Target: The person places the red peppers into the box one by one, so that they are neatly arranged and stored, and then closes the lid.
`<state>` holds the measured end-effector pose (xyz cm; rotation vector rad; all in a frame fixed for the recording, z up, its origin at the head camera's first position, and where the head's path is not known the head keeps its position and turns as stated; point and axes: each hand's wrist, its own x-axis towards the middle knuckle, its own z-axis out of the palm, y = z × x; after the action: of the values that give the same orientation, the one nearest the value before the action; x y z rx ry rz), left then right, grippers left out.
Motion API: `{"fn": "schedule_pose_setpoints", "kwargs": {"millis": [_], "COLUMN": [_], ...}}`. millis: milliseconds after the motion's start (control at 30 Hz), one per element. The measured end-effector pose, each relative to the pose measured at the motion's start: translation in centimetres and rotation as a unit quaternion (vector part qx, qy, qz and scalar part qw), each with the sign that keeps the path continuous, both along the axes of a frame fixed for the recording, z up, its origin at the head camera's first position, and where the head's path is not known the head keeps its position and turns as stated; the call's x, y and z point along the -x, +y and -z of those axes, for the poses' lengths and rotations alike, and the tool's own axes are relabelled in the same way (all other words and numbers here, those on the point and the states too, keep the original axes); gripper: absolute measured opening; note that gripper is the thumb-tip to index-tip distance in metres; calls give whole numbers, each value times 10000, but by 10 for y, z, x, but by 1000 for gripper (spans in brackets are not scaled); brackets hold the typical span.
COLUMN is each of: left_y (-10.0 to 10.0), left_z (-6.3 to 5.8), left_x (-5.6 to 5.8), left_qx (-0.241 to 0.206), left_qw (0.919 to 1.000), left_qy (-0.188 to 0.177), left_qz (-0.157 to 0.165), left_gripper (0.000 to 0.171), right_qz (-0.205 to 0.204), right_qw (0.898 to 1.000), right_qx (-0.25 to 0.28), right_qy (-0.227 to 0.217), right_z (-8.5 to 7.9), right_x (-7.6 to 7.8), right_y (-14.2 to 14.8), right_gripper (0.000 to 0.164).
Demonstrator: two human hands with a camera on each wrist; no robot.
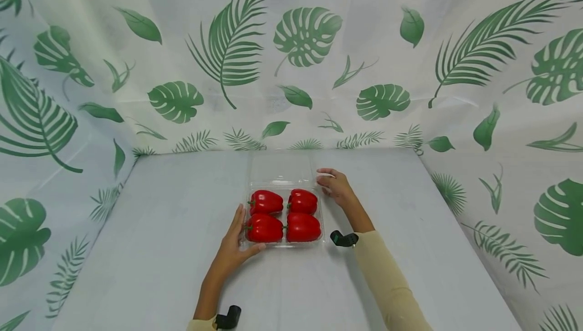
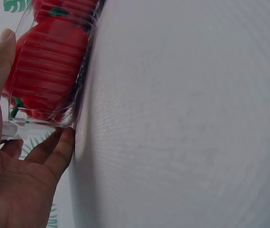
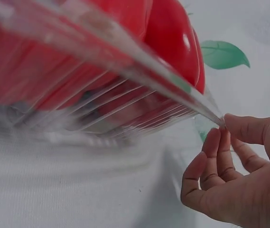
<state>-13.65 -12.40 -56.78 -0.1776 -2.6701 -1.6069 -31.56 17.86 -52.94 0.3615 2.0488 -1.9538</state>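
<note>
Several red bell peppers [image 1: 303, 227] with green stems sit in a clear plastic clamshell container [image 1: 286, 244], two rows deep. Its transparent lid [image 1: 281, 166] is folded back at the far side. At the near left corner my left hand [image 1: 231, 252] rests against the container, fingers stretched along the left wall and thumb along the front. In the left wrist view, the fingertips [image 2: 67, 137] touch the ribbed plastic end. My right hand [image 1: 336, 187] is at the far right corner; the right wrist view shows thumb and fingers [image 3: 234, 126] pinching the plastic edge.
A white cloth-covered table [image 1: 159, 250] lies under the container. White sheeting [image 1: 346, 32] printed with green leaves hangs behind and at both sides. Each wrist carries a small black device, such as the right one [image 1: 343, 239].
</note>
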Motion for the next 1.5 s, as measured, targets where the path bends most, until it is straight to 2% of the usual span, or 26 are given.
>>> {"fn": "schedule_pose_setpoints", "kwargs": {"millis": [200, 367, 500, 667, 933, 1067, 1233, 1500], "left_y": [1, 1, 2, 3, 3, 1, -2, -4], "left_z": [0, 0, 0, -1, -3, -1, -1, -4], "left_x": [0, 0, 1, 0, -3, -3, -3, -1], "left_qx": [9, 63, 79, 133, -177, -188, -61, 37], "left_qw": [10000, 10000, 10000, 9999, 9995, 9994, 9997, 9999], "left_qy": [-21, 19, 18, 66, -218, -197, -121, -98], "left_qz": [2, -13, -17, -17, -120, -218, -187, -10], "left_gripper": [107, 107, 108, 108, 118, 124, 119, 114], "right_qz": [-80, -215, -388, -630, -965, -1095, -1165, -1150], "right_qw": [9990, 9978, 9953, 9912, 9849, 9830, 9823, 9826], "right_qx": [208, 62, -225, -312, -828, -908, -988, -993], "right_qy": [393, 617, 856, 1120, 1172, 1162, 1085, 1069], "right_z": [-8, -18, -15, -13, -11, -9, -6, 3], "right_x": [-5, -13, -17, -25, -38, -45, -55, -78], "right_y": [3, 6, 13, 22, 26, 24, 22, 22], "right_gripper": [29, 24, 18, 10, 18, 17, 20, 37]}}
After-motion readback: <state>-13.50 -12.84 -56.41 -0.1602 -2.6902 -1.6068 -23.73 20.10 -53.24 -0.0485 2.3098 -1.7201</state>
